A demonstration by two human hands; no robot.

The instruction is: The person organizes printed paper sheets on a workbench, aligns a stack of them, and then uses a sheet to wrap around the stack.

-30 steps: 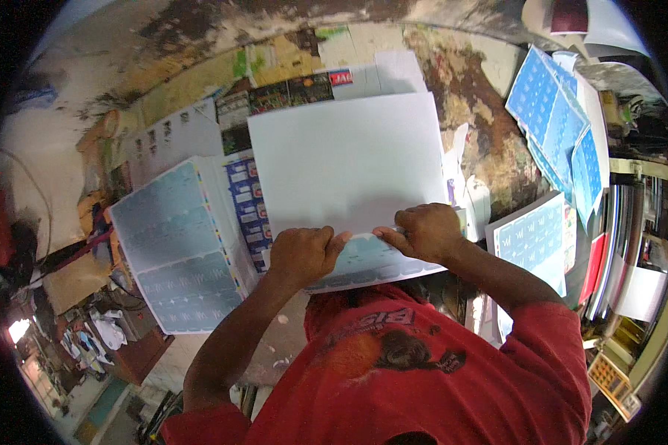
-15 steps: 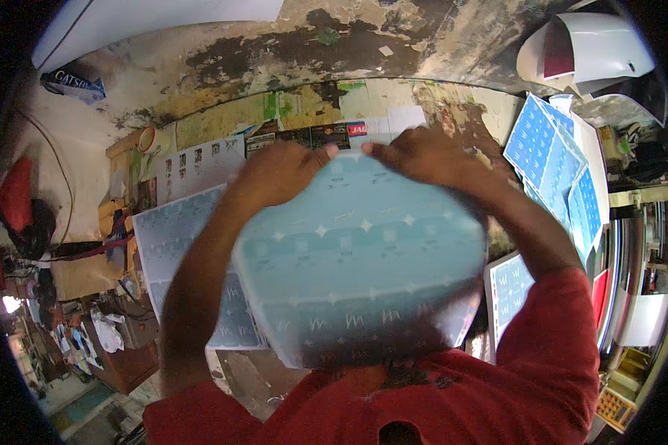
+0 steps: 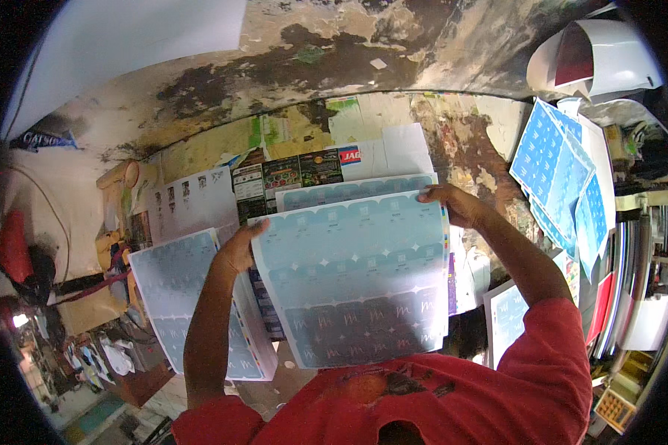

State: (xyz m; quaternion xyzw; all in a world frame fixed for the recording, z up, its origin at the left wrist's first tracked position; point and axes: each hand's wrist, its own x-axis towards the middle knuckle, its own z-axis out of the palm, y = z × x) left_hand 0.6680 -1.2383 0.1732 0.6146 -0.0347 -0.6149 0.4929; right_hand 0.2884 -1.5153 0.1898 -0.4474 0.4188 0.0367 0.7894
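Observation:
In front of me I hold up a light-blue printed sheet (image 3: 352,256), perhaps several together, with rows of rounded panels and white script marks. My left hand (image 3: 239,246) pinches its far left corner, while my right hand (image 3: 456,205) grips the far right corner. Its near edge reaches my red shirt. Just beyond it lies a similar printed sheet (image 3: 297,199), partly hidden. To the left is a thick stack of the same printed sheets (image 3: 189,297), its top sheet greyish blue in shadow. More printed sheets (image 3: 506,315) lie under my right forearm.
Bright blue printed sheets (image 3: 553,159) lean at the right, near a white curved casing (image 3: 608,59). Dark printed papers (image 3: 300,172) and white paper lie along the back by a stained, peeling wall (image 3: 334,59). Cluttered shelves (image 3: 634,319) stand far right.
My hands have moved apart from the sheet's far middle to its far corners. The sheet, bowed before, now spreads flatter, uncovering a similar sheet behind it.

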